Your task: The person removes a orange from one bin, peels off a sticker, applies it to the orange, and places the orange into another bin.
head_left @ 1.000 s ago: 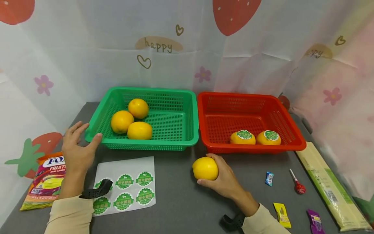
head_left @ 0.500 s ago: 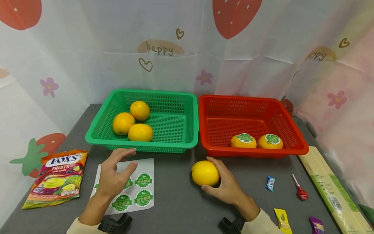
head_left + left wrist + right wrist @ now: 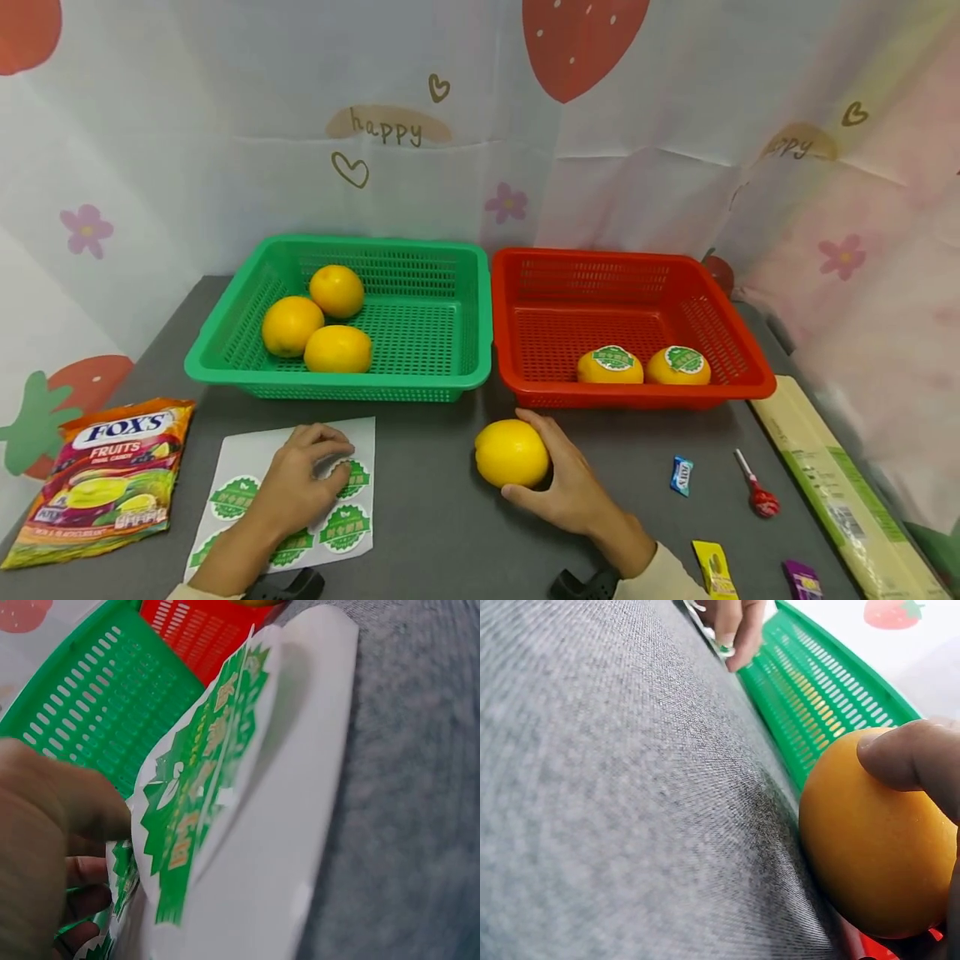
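Yellow fruit [image 3: 512, 454] sits on the grey table [image 3: 427, 508], just in front of the two baskets. From its right side the right hand [image 3: 566, 487] holds it, the grip curled round it with the thumb on the near side and the fingers on the far side. Over the white sheet [image 3: 243, 454], the left hand [image 3: 300, 483] has bent fingers, with thumb and fingertips at the upper right green sticker [image 3: 354, 481]; in the left wrist view part of that sticker's edge stands off the sheet. I cannot tell whether this grip pinches it or only touches it. Three more fruits [image 3: 337, 350] lie together in the green basket [image 3: 337, 387]. Beside it, the red basket [image 3: 637, 398] holds two stickered fruits [image 3: 587, 367]. Candy bag [image 3: 105, 483] at far left; lollipop [image 3: 763, 502] and long pack [image 3: 836, 475] toward the right.
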Action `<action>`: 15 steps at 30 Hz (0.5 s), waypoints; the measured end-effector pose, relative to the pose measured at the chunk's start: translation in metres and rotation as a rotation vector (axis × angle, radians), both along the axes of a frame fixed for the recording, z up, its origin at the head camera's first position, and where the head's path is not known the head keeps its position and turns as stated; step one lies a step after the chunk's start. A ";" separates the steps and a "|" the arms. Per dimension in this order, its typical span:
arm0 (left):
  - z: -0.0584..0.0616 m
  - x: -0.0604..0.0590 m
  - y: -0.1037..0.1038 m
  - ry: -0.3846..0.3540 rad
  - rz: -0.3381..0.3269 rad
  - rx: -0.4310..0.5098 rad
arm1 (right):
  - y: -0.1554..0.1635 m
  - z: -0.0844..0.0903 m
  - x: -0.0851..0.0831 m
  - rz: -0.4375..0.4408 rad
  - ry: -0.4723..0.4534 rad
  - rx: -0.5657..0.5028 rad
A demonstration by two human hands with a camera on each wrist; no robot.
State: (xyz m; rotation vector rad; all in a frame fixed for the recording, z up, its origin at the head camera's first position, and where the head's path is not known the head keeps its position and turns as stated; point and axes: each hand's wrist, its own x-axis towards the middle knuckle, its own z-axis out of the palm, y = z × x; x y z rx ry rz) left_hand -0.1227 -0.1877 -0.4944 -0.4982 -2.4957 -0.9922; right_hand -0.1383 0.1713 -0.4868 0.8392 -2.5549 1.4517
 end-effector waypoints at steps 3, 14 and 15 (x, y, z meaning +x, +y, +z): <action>0.002 0.000 0.000 -0.003 -0.010 -0.032 | 0.000 0.000 0.000 -0.004 0.004 -0.007; 0.008 0.000 0.003 0.063 -0.022 0.069 | -0.002 0.000 -0.001 -0.008 0.003 0.002; 0.011 0.001 0.003 0.085 -0.037 0.081 | -0.003 0.000 -0.001 -0.007 0.002 -0.001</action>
